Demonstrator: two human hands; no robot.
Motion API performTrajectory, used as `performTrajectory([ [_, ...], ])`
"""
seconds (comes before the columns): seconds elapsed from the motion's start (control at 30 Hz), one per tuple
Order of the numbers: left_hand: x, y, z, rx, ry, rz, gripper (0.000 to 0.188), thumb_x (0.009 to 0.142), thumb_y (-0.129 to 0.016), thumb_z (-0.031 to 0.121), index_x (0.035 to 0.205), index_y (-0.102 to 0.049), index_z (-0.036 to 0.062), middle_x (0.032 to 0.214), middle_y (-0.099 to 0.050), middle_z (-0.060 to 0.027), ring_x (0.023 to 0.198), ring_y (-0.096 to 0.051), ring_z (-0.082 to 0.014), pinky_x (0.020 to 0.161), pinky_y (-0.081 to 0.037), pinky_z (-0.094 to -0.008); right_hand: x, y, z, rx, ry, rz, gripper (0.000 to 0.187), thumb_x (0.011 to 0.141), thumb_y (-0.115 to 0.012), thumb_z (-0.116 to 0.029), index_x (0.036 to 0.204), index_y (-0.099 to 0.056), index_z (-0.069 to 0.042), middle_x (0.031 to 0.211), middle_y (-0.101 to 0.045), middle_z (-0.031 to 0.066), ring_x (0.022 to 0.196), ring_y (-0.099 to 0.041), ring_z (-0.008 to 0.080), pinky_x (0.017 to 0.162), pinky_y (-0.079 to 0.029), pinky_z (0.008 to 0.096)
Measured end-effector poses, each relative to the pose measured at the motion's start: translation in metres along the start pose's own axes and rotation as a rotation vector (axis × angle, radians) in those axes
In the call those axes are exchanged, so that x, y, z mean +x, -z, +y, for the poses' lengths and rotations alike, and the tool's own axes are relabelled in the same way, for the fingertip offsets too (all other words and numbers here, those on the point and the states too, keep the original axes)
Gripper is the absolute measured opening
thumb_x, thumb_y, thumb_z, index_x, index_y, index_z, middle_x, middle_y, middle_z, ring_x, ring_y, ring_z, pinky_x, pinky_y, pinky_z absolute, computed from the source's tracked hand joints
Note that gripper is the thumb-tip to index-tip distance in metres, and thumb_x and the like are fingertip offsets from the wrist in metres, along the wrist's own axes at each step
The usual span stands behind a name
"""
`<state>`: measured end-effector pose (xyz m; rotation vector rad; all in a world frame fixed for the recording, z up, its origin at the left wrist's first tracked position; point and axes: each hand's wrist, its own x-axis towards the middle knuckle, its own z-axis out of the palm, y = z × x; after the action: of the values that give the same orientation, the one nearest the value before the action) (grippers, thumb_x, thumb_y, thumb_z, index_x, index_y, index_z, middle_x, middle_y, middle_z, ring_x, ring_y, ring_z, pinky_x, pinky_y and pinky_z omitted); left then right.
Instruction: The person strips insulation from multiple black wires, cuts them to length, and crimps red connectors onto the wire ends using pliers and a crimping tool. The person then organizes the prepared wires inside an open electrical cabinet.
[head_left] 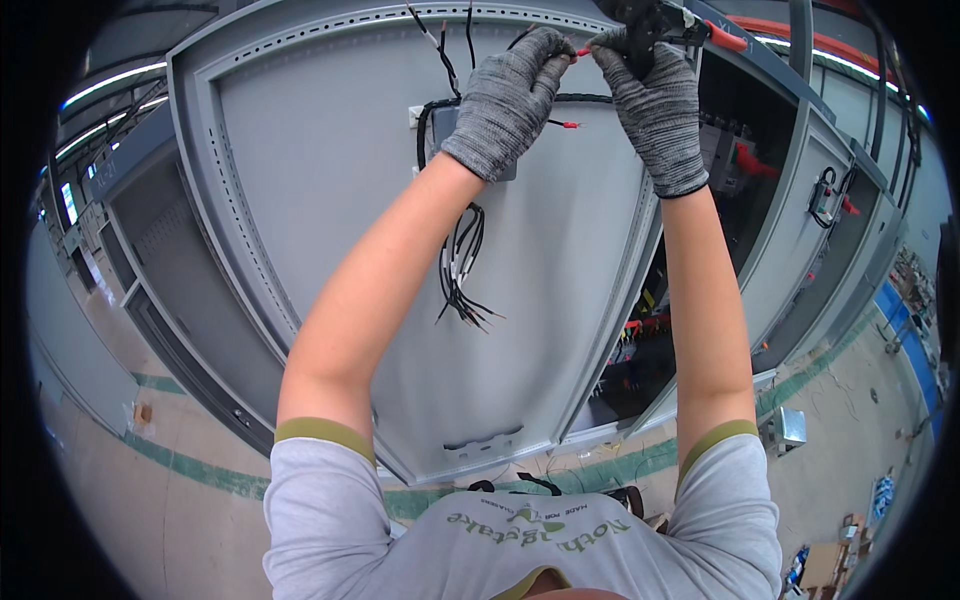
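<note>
Both hands wear grey knitted gloves and are raised in front of a grey cabinet door point(520, 270). My left hand point(510, 100) is closed, pinching a black wire that ends in a small red terminal point(583, 52). Close beside that terminal, the fingertips of my right hand point(655, 115) come together. The right hand is also wrapped around black-headed crimping pliers point(645, 30) with a red handle; their jaws are hard to make out. Below the left hand, a grey box point(508, 170) is partly covered by it. Another black wire with a red terminal point(570, 125) sticks out there.
A bundle of loose black wires point(462, 290) with bare ends hangs down the door. More black wires point(447, 55) stick up at the top. Right of the door is the open cabinet interior point(650, 330) with wiring. A metal box point(788, 428) sits on the floor at right.
</note>
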<state>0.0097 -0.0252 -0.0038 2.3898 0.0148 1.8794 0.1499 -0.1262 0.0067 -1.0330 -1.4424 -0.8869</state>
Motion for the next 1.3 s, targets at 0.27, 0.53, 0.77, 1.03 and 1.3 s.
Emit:
performTrajectory([
  [0.27, 0.004, -0.001, -0.009, 0.041, -0.06, 0.034, 0.024, 0.094, -0.053, 0.034, 0.105, -0.063, 0.0147, 0.08, -0.065, -0.0143, 0.075, -0.063, -0.0348, 0.069, -0.049, -0.0451, 0.002, 0.008, -0.033, -0.02, 0.066, 0.066, 0.015, 0.083, -0.067, -0.003, 0.098, -0.066, -0.002, 0.078, -0.066, 0.0098, 0.066, -0.061, 0.0188, 0.062, -0.047, 0.031],
  [0.53, 0.005, 0.0, -0.007, 0.052, 0.039, -0.073, 0.024, 0.095, -0.057, 0.026, 0.11, -0.064, 0.0083, 0.094, -0.07, -0.0073, 0.083, -0.066, -0.0197, 0.08, -0.052, -0.032, 0.02, 0.009, -0.023, 0.02, 0.345, 0.038, 0.014, 0.078, -0.063, 0.002, 0.091, -0.064, -0.001, 0.075, -0.062, 0.0127, 0.068, -0.06, 0.0279, 0.063, -0.047, 0.0353],
  [0.77, 0.002, -0.001, -0.008, 0.058, -0.008, -0.033, 0.024, 0.094, -0.058, 0.026, 0.109, -0.064, 0.008, 0.093, -0.07, -0.0079, 0.081, -0.066, -0.0204, 0.077, -0.051, -0.0322, 0.016, 0.016, -0.028, -0.008, 0.239, -0.047, 0.008, 0.079, -0.063, 0.002, 0.086, -0.063, -0.001, 0.076, -0.063, 0.0114, 0.07, -0.06, 0.0247, 0.065, -0.047, 0.0345],
  [1.03, 0.004, -0.004, -0.017, 0.008, 0.007, -0.013, 0.026, 0.094, -0.058, 0.029, 0.108, -0.066, 0.0079, 0.081, -0.066, -0.0077, 0.069, -0.062, -0.0167, 0.069, -0.051, -0.0317, 0.011, 0.009, -0.013, 0.049, 0.244, 0.005, 0.011, 0.079, -0.064, 0.0, 0.089, -0.064, -0.004, 0.078, -0.062, 0.0113, 0.074, -0.059, 0.0255, 0.067, -0.046, 0.0357],
  [1.3, 0.002, -0.004, -0.015, -0.015, -0.002, -0.001, 0.029, 0.095, -0.056, 0.035, 0.109, -0.068, 0.0122, 0.081, -0.065, -0.0089, 0.066, -0.06, -0.0198, 0.065, -0.05, -0.0339, 0.014, 0.013, -0.011, -0.224, 0.373, 0.023, 0.014, 0.076, -0.066, -0.004, 0.091, -0.065, -0.006, 0.08, -0.059, 0.0127, 0.077, -0.057, 0.0303, 0.071, -0.044, 0.0406],
])
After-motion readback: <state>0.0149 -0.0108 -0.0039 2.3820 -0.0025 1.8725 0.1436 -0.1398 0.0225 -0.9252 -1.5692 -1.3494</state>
